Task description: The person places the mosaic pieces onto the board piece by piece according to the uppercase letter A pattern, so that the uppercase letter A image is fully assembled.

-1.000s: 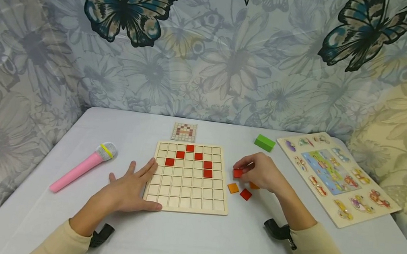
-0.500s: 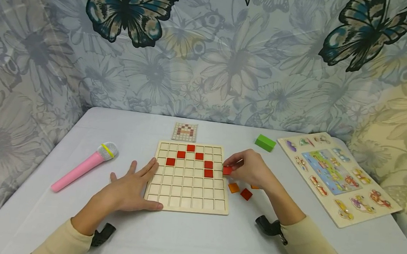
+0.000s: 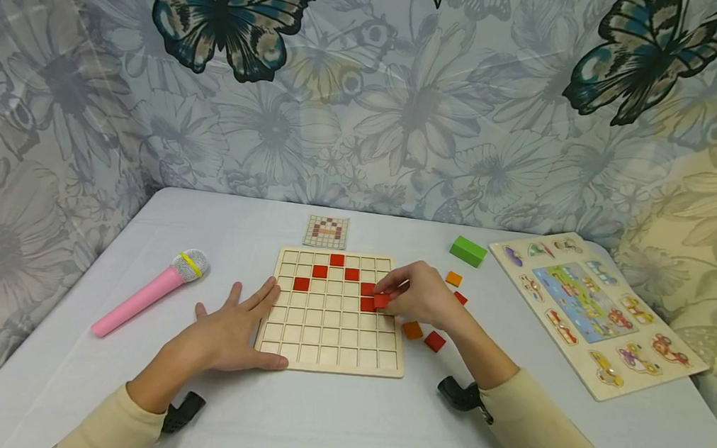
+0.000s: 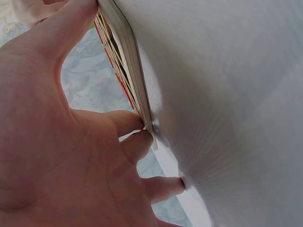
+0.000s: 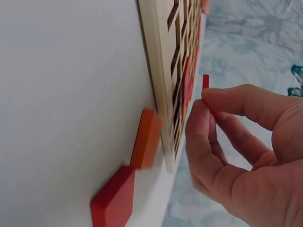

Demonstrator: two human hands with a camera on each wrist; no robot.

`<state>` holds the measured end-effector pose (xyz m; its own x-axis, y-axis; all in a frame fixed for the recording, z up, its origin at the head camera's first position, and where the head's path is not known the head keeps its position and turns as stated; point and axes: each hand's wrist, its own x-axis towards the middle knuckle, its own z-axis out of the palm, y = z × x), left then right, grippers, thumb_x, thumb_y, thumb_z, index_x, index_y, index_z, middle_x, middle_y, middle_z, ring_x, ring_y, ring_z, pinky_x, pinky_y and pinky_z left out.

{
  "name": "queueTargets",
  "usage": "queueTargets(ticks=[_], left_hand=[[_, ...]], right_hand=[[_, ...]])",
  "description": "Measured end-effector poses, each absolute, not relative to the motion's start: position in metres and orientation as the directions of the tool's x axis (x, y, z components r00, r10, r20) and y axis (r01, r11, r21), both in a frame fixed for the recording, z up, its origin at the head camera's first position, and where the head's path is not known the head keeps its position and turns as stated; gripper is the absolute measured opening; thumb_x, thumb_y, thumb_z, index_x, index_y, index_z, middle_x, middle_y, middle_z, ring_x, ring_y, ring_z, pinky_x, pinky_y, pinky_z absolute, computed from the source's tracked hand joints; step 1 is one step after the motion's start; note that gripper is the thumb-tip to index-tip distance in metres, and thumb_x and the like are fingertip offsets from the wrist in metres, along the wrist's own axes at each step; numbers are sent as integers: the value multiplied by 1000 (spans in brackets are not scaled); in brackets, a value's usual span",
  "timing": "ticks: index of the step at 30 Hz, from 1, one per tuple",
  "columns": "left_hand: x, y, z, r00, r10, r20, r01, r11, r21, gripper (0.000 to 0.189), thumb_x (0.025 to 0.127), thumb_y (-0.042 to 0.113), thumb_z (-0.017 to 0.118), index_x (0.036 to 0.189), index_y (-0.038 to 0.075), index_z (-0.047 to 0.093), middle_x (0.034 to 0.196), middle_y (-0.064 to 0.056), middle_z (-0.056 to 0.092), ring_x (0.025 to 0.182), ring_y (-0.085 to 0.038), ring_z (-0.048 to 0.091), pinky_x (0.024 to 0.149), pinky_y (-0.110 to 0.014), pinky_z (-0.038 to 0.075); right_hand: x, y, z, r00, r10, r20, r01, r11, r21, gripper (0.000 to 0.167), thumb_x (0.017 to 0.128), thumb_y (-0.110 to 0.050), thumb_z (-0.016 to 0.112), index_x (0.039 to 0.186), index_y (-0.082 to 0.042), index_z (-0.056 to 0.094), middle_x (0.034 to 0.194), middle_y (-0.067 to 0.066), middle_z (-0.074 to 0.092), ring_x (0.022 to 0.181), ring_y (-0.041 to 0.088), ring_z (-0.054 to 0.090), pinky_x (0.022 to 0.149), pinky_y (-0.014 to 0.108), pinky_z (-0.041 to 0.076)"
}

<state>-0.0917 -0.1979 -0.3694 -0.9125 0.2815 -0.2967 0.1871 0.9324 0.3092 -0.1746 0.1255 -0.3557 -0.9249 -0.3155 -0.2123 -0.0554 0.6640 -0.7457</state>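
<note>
A wooden grid board (image 3: 329, 335) lies mid-table with several red square tiles set in its cells, forming a slanted peak near the top. My left hand (image 3: 221, 333) is spread flat, thumb and fingertips touching the board's left edge; the left wrist view shows its fingers (image 4: 163, 187) stretched out. Between thumb and fingertips, my right hand (image 3: 423, 294) pinches a red tile (image 5: 205, 82) above the board's right side. In the head view this red tile (image 3: 380, 301) overlaps the cells beside the lower right red tile. Its underside is hidden.
Loose orange (image 3: 412, 330) and red (image 3: 434, 342) tiles lie right of the board, with others behind the right hand. A small pattern card (image 3: 326, 232) lies beyond the board. A pink toy microphone (image 3: 150, 291), a green block (image 3: 468, 251) and a picture puzzle board (image 3: 594, 316) flank it.
My right hand has moved left with the red tile, from beside the board to over its right columns. Loose tiles it covered now show. The left hand stays in place.
</note>
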Motion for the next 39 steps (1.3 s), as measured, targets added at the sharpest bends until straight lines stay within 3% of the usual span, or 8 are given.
queueTargets(ticks=[9,24,39], left_hand=[[-91,-198,-368,-913,278,-298,184,934,308,125,77,77,75,169,17,15,177,1,9,155,-59,14,95,-95,19],[-93,-197,-369,-912,276,-304,183,936,301,125,77,78,74,169,19,14,177,2,9,156,-58,13,96,-94,18],[-92,-198,-369,-912,274,-306,182,937,298,125,76,79,73,169,19,15,177,3,8,155,-59,14,96,-94,20]], right_hand=[[-175,104,-353,-912,-349,-213,-66,640,-766,30,75,7,77,96,-14,82,91,5,73,83,20,64,70,30,54],[-187,75,-348,-899,-339,-276,12,613,-790,29,73,5,87,95,-12,82,97,6,70,94,22,61,71,29,53],[-191,43,-351,-853,-421,-310,28,555,-831,27,73,13,84,92,-5,79,86,4,67,81,17,60,67,26,54]])
